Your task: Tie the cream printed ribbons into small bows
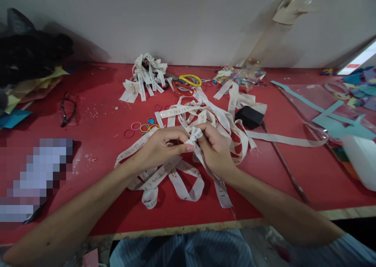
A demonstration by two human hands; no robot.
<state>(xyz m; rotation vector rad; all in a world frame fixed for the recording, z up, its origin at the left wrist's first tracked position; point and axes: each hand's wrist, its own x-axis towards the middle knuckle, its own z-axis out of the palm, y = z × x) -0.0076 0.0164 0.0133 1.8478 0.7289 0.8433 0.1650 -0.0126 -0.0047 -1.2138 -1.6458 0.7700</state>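
Near the wall, a clear plastic bag (pixel 254 78) holds small multicoloured pieces, too small to make out singly. A black bag (pixel 32 49) fills the upper left corner, cut off by the edge; its contents are hidden. Yellow and tan sheets (pixel 44 87) jut out beneath it.

The printed white ribbon (pixel 194 137) is at the centre of the red table (pixel 102 196), raised just above it where a knot or fold is pinched between both hands. The left hand (pixel 166 143) has its thumb and index finger closed on one side of this fold; the right hand (pixel 216 147) grips the other side, its fingertips partly hidden by the ribbon. One tail hangs below the right hand toward the table's front edge. Its lettering is only partly legible.

More ribbon lies in loops around and behind the hands, too tangled to count. Behind it are two scissor handles, one yellow (pixel 190 80) and one orange-red (pixel 183 89), their blades mostly covered or unclear. Left of them sits one heap of short ribbon pieces (pixel 149 77).

At least five elastic bands (pixel 136 126) lie beyond the left hand. There is one pair of eyeglasses (pixel 68 110), one black block (pixel 249 117) and one white block (pixel 361 161), cut off at right. A pixelated object (pixel 44 177) at left cannot be identified.
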